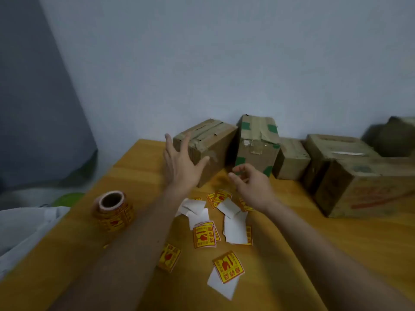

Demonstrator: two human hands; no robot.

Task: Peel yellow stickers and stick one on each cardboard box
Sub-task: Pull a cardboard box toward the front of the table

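Observation:
Several cardboard boxes line the back of the wooden table. My left hand is spread open against the near left side of the leftmost box, fingers apart. My right hand hovers with fingers loosely curled, holding nothing, just in front of the box with green tape. Loose yellow stickers and white backing papers lie scattered between my forearms. A roll of yellow stickers stands to the left.
A small box, a larger box and a big printed box stand at the right. A dark bag sits behind them. The wall runs right behind the boxes. White cloth lies off the table's left edge.

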